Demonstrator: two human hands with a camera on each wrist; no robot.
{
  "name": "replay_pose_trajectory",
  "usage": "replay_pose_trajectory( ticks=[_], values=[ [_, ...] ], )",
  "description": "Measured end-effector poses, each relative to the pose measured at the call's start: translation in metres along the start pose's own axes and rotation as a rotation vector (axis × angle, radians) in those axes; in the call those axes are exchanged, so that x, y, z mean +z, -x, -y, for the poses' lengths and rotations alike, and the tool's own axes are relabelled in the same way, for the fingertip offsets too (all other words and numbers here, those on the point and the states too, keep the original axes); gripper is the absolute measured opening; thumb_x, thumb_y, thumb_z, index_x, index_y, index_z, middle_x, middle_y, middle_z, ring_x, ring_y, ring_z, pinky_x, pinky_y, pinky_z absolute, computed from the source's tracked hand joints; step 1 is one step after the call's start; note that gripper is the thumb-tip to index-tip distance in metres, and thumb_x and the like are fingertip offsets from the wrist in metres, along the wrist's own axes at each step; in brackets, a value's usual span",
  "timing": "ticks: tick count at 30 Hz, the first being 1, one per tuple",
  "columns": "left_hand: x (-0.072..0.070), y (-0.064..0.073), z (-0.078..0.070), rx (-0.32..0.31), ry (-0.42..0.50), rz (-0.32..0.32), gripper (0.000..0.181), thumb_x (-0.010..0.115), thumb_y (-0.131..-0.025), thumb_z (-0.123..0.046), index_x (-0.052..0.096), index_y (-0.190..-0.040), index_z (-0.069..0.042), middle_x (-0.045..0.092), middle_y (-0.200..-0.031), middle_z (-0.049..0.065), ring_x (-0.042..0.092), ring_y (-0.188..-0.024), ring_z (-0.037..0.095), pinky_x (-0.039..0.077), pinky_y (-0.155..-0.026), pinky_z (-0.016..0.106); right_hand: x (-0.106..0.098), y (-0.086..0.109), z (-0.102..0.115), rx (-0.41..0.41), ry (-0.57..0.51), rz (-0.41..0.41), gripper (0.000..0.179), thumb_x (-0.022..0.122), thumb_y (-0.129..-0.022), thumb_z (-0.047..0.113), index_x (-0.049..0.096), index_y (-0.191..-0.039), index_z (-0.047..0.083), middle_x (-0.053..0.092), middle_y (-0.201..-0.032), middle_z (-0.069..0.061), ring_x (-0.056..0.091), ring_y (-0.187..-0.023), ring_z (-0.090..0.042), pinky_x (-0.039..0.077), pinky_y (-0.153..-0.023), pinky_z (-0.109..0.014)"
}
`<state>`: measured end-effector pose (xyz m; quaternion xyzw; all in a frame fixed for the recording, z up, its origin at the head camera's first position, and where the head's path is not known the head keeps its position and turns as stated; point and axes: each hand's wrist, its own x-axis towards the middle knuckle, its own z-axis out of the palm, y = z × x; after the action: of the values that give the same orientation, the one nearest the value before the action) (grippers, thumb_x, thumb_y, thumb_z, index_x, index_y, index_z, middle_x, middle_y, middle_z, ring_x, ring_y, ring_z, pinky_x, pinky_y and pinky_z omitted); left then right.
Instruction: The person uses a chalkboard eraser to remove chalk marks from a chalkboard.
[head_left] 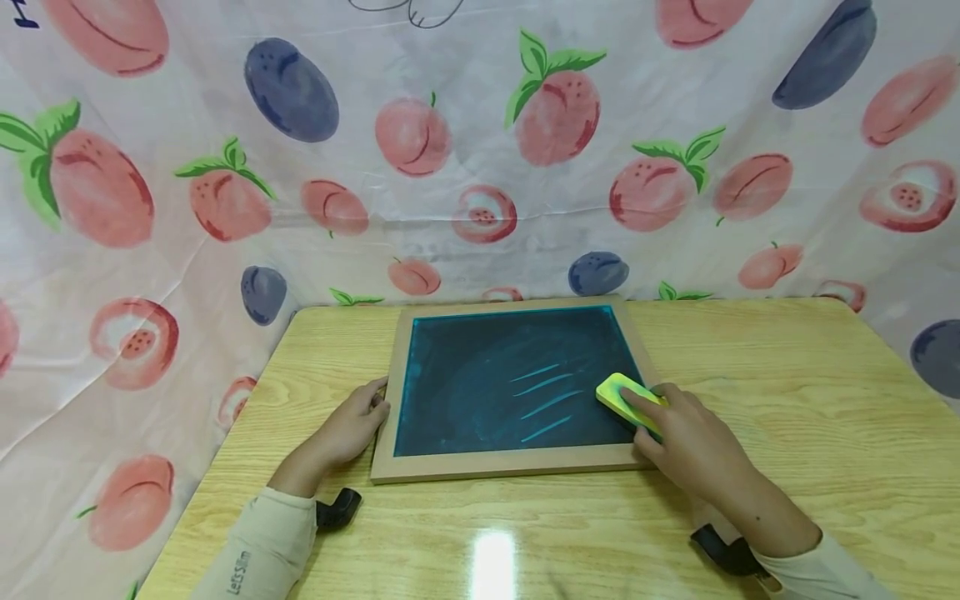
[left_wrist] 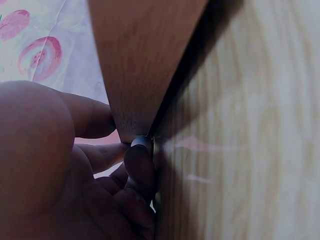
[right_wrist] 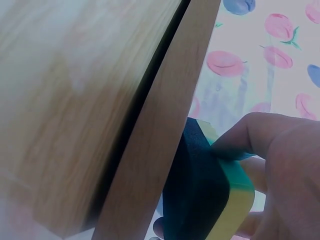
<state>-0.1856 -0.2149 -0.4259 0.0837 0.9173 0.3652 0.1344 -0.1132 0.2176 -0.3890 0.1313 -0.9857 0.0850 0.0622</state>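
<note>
"Gripping a yellow-and-black block eraser [head_left: 613, 393], that right hand [head_left: 692, 437]! And the left hand [head_left: 352, 427]?"

"Pinching the edge of a rectangular, wood-framed black chalkboard [head_left: 459, 382], lying between both hands with blue chalk strokes [head_left: 550, 406]!"

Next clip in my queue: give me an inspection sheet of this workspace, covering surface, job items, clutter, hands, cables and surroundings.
Surface: light wood-grain table, with a bright glare patch on the near side.
Job items: wood-framed chalkboard lying on the table, bearing four slanted blue strokes and faint smears; yellow eraser with a dark underside, over the board's right side.
Clutter: nothing seen.
Hands: left hand holds the board's left edge; right hand grips the eraser. A black device shows at the left wrist, another at the right.
Cables: nothing seen.
Surroundings: fruit-print cloth behind the table and at its sides.
</note>
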Motion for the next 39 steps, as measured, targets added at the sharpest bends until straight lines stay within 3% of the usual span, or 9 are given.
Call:
replay_pose_trajectory(
  ticks=[11, 20, 30, 39],
  values=[
    [0.000, 0.001, -0.002, -0.007, 0.006, 0.001, 0.050, 0.033, -0.101, -0.024, 0.020, -0.147, -0.006, 0.046, -0.108, 0.011, 0.047, -0.090, 0.020, 0.037, -0.077, 0.034, 0.002, -0.001, 0.014, -0.049, 0.005, 0.000, 0.050, 0.064, -0.083, 0.022, 0.053, -0.131, 0.022, 0.051, -0.119, -0.029, 0.055, -0.102, -0.041, 0.047, -0.078, -0.054],
    [0.001, 0.000, -0.001, 0.003, -0.004, -0.011, 0.050, 0.033, -0.101, -0.023, 0.021, -0.146, -0.006, 0.047, -0.108, 0.011, 0.048, -0.091, 0.019, 0.037, -0.078, 0.034, 0.009, 0.000, 0.026, -0.115, 0.010, -0.035, 0.049, 0.062, -0.083, 0.024, 0.053, -0.131, 0.026, 0.054, -0.115, -0.019, 0.056, -0.095, -0.032, 0.048, -0.077, -0.049],
    [0.002, 0.000, -0.002, 0.003, 0.008, -0.012, 0.050, 0.033, -0.101, -0.023, 0.020, -0.147, -0.007, 0.046, -0.106, 0.012, 0.047, -0.085, 0.019, 0.037, -0.073, 0.032, 0.014, 0.002, 0.040, -0.149, 0.014, -0.016, 0.051, 0.060, -0.085, 0.026, 0.049, -0.134, 0.032, 0.052, -0.121, -0.014, 0.055, -0.101, -0.028, 0.048, -0.079, -0.046],
    [0.002, -0.001, -0.001, -0.004, -0.004, -0.013, 0.050, 0.033, -0.101, -0.023, 0.020, -0.147, -0.006, 0.047, -0.109, 0.012, 0.048, -0.089, 0.019, 0.038, -0.077, 0.033, 0.016, 0.007, 0.044, -0.195, -0.008, -0.036, 0.051, 0.058, -0.086, 0.022, 0.048, -0.135, 0.032, 0.051, -0.123, -0.011, 0.053, -0.103, -0.026, 0.048, -0.081, -0.042]
  ],
)
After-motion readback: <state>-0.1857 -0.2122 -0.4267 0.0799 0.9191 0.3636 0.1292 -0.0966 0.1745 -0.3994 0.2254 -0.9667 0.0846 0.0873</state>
